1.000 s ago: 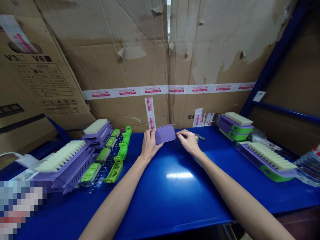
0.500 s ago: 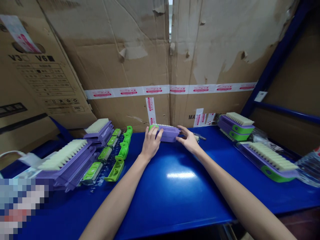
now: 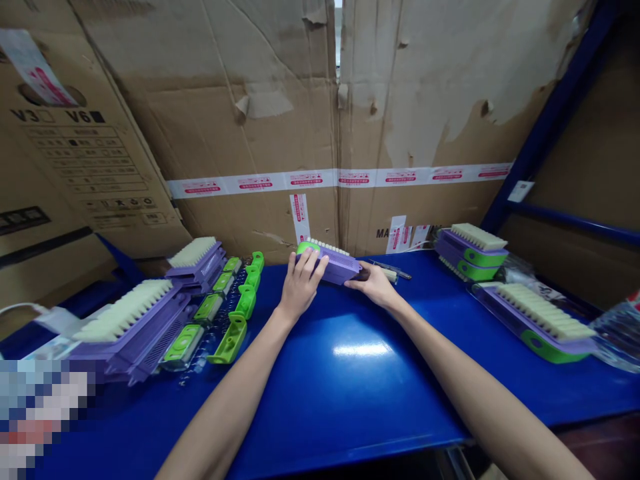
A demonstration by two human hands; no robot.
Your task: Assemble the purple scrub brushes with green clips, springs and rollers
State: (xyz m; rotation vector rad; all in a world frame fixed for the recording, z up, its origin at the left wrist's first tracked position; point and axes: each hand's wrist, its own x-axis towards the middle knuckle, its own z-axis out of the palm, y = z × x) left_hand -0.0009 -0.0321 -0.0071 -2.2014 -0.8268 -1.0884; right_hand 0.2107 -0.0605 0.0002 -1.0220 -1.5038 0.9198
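A purple housing (image 3: pixel 336 268) with a cream ridged top and a green left end is held just above the blue table, its right end tilted lower. My left hand (image 3: pixel 301 279) lies over the green end, fingers curled across its near side. At the other end my right hand (image 3: pixel 373 283) grips the housing, fingers behind and thumb in front. Something dark shows beside the right fingers, too small to name. Behind my right hand a thin tool (image 3: pixel 400 273) and a small cream piece lie on the table.
Purple housings (image 3: pixel 135 320) with cream tops are stacked at left, next to green-topped clear pieces (image 3: pixel 207 307) and a row of green end caps (image 3: pixel 245 301). Assembled purple-and-green units (image 3: pixel 473 257) sit at right near a plastic bottle (image 3: pixel 620 333). Cardboard (image 3: pixel 260 133) stands behind the blue table (image 3: pixel 350 400).
The housing has tilted, its left end higher and its right end lower. My right hand has closed around the right end, where its fingers were more spread before.
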